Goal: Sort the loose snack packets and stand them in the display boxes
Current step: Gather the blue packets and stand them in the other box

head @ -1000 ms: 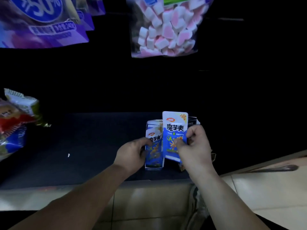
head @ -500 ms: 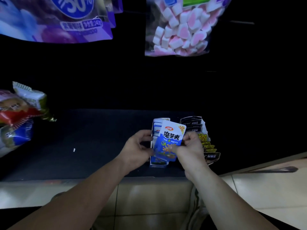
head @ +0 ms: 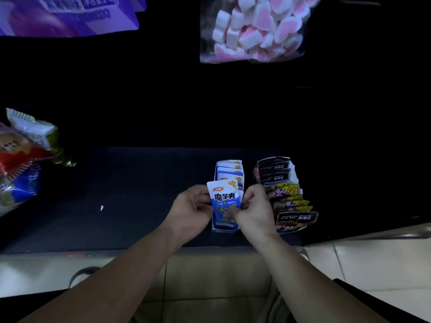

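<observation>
You are pinching packet (head: 224,199) at both side edges, left hand (head: 191,209) and right hand (head: 255,212) curled on it. Long axis standing upright; box (head: 224,227) lying directly below grip.

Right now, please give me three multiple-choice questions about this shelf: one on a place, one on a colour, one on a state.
1. The black display box stands where from the blue display box? A. left B. right C. on top
2. The packet is mainly: A. red B. green C. blue and white
3. The packet is: A. lying flat B. gripped by both hands C. on the floor
Answers: 1 B, it stands beside it on the person's right. 2 C, white top, blue print below. 3 B, the left hand and right hand pinch its edges.
</observation>
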Motion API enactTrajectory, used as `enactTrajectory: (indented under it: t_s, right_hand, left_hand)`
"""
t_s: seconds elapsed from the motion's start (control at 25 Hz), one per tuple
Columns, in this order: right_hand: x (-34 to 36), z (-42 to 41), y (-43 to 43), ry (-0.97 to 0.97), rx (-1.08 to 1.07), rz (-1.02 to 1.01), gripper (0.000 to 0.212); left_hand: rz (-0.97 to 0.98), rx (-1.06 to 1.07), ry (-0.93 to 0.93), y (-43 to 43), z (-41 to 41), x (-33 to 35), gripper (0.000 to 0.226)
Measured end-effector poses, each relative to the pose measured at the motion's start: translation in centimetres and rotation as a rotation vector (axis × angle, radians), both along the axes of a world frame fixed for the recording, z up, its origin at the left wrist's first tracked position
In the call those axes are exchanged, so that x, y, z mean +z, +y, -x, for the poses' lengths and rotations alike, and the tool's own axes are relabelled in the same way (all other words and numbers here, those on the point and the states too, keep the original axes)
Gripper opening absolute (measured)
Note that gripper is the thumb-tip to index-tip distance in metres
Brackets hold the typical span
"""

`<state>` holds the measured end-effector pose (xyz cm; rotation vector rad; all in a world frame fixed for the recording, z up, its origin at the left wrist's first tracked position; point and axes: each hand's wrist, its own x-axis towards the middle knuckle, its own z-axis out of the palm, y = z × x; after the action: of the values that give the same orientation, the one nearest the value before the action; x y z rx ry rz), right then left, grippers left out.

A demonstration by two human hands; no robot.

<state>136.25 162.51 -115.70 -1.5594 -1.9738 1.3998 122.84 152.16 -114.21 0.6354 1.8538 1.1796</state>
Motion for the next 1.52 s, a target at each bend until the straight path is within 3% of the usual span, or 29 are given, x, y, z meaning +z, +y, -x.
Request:
enactTrajectory:
  t_s: [0.12,0.32,0.48,0.76,0.92,1.24,1.52]
  right_hand:
    - [0.2,-0.1,-0.5,-0.026,0.062,-0.046,0.047]
    - [0.8,-1.9,-0.3,-0.064,0.078,-0.109,0.047]
    - [2.2,-2.2,-0.3,-0.035,0.194,-0.06,0.059]
    - [5.6,-3.2,1.3,-0.217,0.444,0.172,0.07]
    - [4.0,-4.6,0.3,-0.196,0.297,0.157,0.066]
    - [2.6,-2.7,-0.2,0.024,0.024,0.187,0.043]
    - [2.6,-2.2,-0.1,0.028,-0.009,0.211,0.05]
  left_hand:
    - [-0.016,0.065,0.077,0.2,-0.1,0.1,0.042]
    - [0.02,-0.005,0.152,-0.3,-0.7,0.0,0.052]
    - [0.022,-0.061,0.144,-0.5,-0.3,0.4,0.052]
    - [0.09,-0.102,0.033,-0.7,-0.4,1.3,0.037]
    - [0.124,-0.168,0.037,-1.4,-1.0,0.2,0.044]
    - [-0.008,-0.051,0.149,-0.6,-1.0,-1.0,0.037]
    - [0.102,-0.078,0.224,0.0,-1.2,-2.2,0.045]
